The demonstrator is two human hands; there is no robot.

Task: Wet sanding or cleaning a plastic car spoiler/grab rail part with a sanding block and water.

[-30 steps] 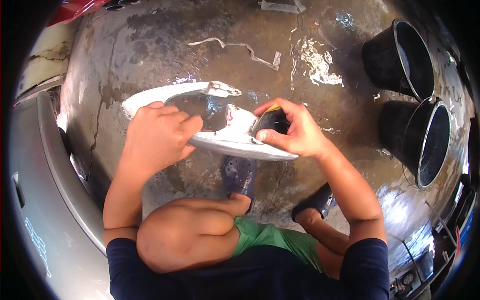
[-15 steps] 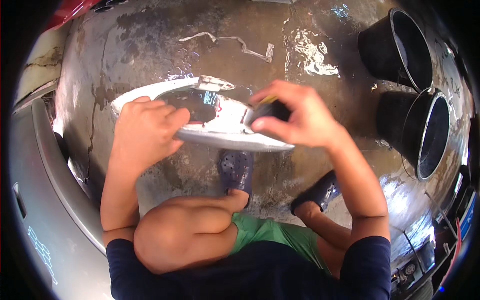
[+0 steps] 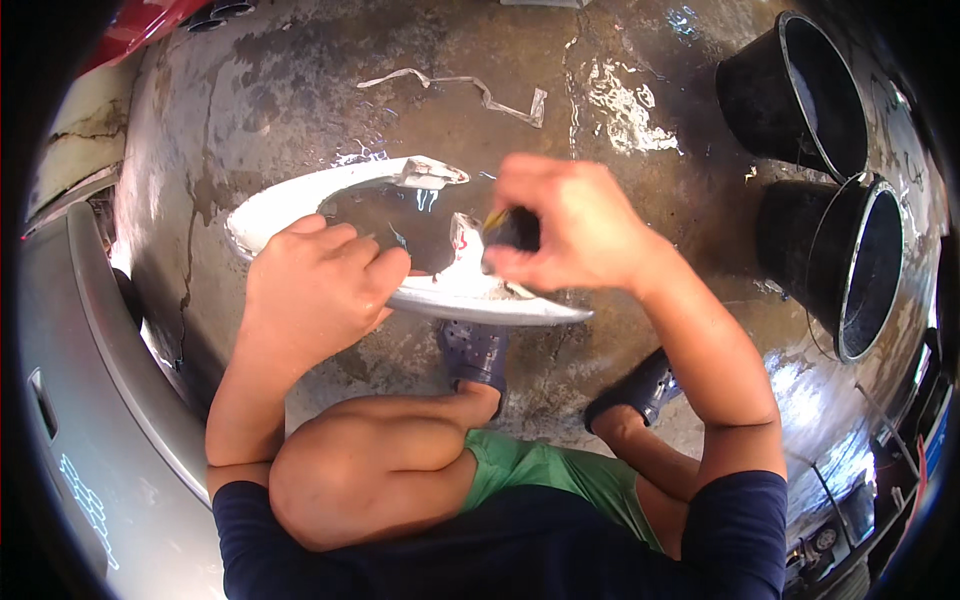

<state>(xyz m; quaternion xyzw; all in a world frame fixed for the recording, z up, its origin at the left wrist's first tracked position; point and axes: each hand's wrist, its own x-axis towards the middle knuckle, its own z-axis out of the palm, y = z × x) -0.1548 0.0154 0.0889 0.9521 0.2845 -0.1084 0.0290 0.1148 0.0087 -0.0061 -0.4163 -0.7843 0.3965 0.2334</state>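
A curved white and silver body panel (image 3: 290, 205), U-shaped with a tab on its inner side, is held up in front of me above the wet floor. My left hand (image 3: 315, 285) is closed around its near side, left of the middle. A dark pad (image 3: 518, 230) with a yellow edge is pinched in my right hand (image 3: 575, 220), between thumb and fingers. The pad is at the inner tab of the panel, close to its surface; whether it presses on it is hard to tell. Part of the pad is hidden by my fingers.
Two black buckets (image 3: 770, 95) stand at the right, the farther one with liquid in it. A thin bent pale strip (image 3: 460, 82) lies on the wet concrete floor (image 3: 300, 90). At the left is a grey car panel (image 3: 110, 400). My feet wear dark clogs (image 3: 475, 350).
The panel has tilted and shifted slightly, its near edge now lower. My left hand has moved a little right and down. The right hand with the pad has moved left along the tab.
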